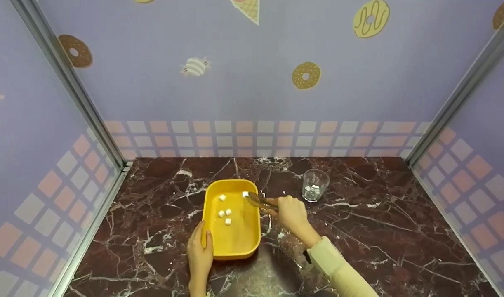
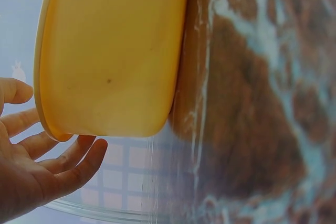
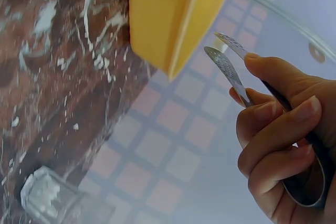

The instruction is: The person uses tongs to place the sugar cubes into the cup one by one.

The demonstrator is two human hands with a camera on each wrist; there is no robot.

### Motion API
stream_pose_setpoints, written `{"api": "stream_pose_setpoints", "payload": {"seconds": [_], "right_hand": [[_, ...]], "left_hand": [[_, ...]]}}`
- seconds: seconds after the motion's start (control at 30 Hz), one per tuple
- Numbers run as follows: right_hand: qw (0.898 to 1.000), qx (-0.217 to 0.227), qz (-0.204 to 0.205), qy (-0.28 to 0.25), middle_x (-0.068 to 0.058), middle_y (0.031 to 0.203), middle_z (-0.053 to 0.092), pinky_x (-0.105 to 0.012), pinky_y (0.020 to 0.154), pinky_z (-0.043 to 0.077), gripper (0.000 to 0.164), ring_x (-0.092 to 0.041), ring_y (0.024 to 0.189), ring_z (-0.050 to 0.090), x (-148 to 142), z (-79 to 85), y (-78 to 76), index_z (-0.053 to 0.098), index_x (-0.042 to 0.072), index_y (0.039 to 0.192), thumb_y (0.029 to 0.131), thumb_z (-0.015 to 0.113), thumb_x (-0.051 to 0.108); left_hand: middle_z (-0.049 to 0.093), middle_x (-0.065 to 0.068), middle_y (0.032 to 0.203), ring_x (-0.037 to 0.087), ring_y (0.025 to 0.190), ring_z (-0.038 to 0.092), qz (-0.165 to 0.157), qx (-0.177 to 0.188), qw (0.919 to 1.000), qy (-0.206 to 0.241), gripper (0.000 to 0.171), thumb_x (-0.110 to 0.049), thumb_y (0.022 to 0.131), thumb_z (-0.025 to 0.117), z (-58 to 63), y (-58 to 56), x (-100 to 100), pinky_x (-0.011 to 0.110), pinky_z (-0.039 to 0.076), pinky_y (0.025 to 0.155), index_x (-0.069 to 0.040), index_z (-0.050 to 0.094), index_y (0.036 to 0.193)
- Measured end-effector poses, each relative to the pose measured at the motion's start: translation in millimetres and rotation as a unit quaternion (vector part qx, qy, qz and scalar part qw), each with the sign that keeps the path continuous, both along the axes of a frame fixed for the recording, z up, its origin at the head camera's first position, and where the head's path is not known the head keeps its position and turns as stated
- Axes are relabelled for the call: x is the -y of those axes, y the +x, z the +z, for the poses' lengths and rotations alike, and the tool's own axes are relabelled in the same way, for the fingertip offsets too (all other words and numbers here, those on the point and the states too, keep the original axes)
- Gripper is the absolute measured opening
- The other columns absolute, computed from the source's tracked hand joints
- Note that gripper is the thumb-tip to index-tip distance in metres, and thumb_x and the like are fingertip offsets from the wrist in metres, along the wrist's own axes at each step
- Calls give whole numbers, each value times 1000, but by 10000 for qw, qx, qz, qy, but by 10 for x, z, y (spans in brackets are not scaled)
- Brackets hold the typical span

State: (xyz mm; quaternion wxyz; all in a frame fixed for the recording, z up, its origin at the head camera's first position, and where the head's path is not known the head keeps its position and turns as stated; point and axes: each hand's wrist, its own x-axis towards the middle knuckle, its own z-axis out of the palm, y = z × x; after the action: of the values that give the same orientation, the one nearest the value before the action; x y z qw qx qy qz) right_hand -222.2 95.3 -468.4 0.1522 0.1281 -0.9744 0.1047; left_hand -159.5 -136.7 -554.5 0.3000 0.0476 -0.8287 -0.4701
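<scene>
A yellow rectangular tub (image 1: 235, 243) sits on the table with several small white cubes (image 1: 228, 221) on its floor. My left hand (image 1: 200, 247) holds the tub at its near left side, thumb over the rim and fingers along the outer wall; the left wrist view shows this hand (image 2: 44, 161) round the tub's edge. My right hand (image 1: 292, 212) grips dark metal tongs (image 1: 260, 201), which reach in over the tub's right rim. Between the tong tips is one white cube (image 1: 245, 194), above the tub's far right part. In the right wrist view the tongs (image 3: 231, 74) have perforated ends.
A clear glass (image 1: 316, 181) with several white cubes at its bottom stands to the right of the tub, beyond my right hand. Patterned panels (image 1: 252, 99) enclose the dark marbled table (image 1: 161, 231) at the back and both sides.
</scene>
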Motion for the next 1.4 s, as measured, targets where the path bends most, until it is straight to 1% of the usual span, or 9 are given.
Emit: {"api": "stream_pose_setpoints", "payload": {"seconds": [0.17, 0.3, 0.43, 0.63, 0.83, 0.97, 1.17, 1.33, 1.4], "right_hand": [[9990, 86, -380, -219, -13, 78, 69, -39, 43, 46, 29, -31, 58, 62, -255, 93, -10, 70, 29, 97, 71, 70, 38], [9964, 201, -738, -361, -15, 83, 69, -41, 48, 48, 30, -34, 64, 63, -509, 146, -25, 69, 28, 99, 71, 69, 39], [9941, 219, -955, -475, -18, 87, 69, -45, 50, 48, 30, -38, 68, 63, -768, 207, -38, 69, 27, 100, 72, 69, 39], [9905, 397, -1185, -570, -20, 87, 68, -42, 46, 45, 33, -36, 64, 62, -1085, 298, -79, 68, 26, 104, 73, 69, 37], [9872, 553, -1388, -560, -22, 94, 66, -45, 48, 45, 35, -40, 69, 62, -1354, 291, -118, 67, 23, 107, 75, 68, 36], [9866, 570, -1441, -517, -23, 95, 66, -45, 47, 45, 35, -40, 68, 61, -1472, 266, -141, 66, 20, 108, 76, 67, 34], [9860, 603, -1489, -443, -24, 96, 65, -47, 48, 46, 34, -44, 71, 61, -1553, 249, -172, 67, 15, 107, 77, 67, 32], [9851, 662, -1537, -395, -24, 98, 64, -48, 49, 46, 35, -45, 72, 60, -1560, 247, -179, 66, 14, 108, 77, 67, 31], [9845, 726, -1539, -431, -24, 98, 65, -44, 46, 45, 36, -41, 67, 61, -1555, 246, -183, 65, 14, 110, 77, 67, 31]], "left_hand": [[56, 27, 115, 42, 106, 52, 22, -30, 10000, -46, 30, 1, 83, 55, -21, -11, -14, 52, 41, 93, 8, 56, 112], [56, 26, 116, 42, 106, 52, 97, 23, 9999, -53, 30, 0, 83, 56, -29, -12, -24, 52, 40, 92, 7, 57, 112], [54, 25, 119, 43, 107, 50, 89, 171, 9998, -44, 31, -2, 84, 55, -20, -13, -26, 53, 39, 92, 6, 56, 114], [48, 27, 125, 45, 112, 45, 112, 284, 9995, 52, 31, -2, 85, 54, -8, -14, -21, 56, 35, 95, 6, 55, 115], [47, 27, 126, 45, 113, 45, 151, 286, 9995, 20, 31, -1, 85, 54, -11, -8, -38, 56, 35, 95, 6, 56, 115], [48, 27, 125, 45, 113, 45, 169, 201, 9997, 34, 30, -1, 84, 55, -20, -6, -44, 56, 36, 95, 6, 56, 113], [48, 27, 124, 44, 113, 46, 162, 75, 9998, 67, 30, 0, 83, 56, -19, -2, -42, 55, 36, 96, 6, 57, 112], [48, 27, 125, 44, 114, 46, 143, 104, 9998, 125, 31, 1, 83, 56, -8, -3, -37, 54, 36, 98, 6, 57, 113], [47, 27, 126, 44, 114, 46, 129, 159, 9997, 126, 31, 0, 83, 56, -1, 0, -34, 54, 36, 97, 5, 56, 114]]}}
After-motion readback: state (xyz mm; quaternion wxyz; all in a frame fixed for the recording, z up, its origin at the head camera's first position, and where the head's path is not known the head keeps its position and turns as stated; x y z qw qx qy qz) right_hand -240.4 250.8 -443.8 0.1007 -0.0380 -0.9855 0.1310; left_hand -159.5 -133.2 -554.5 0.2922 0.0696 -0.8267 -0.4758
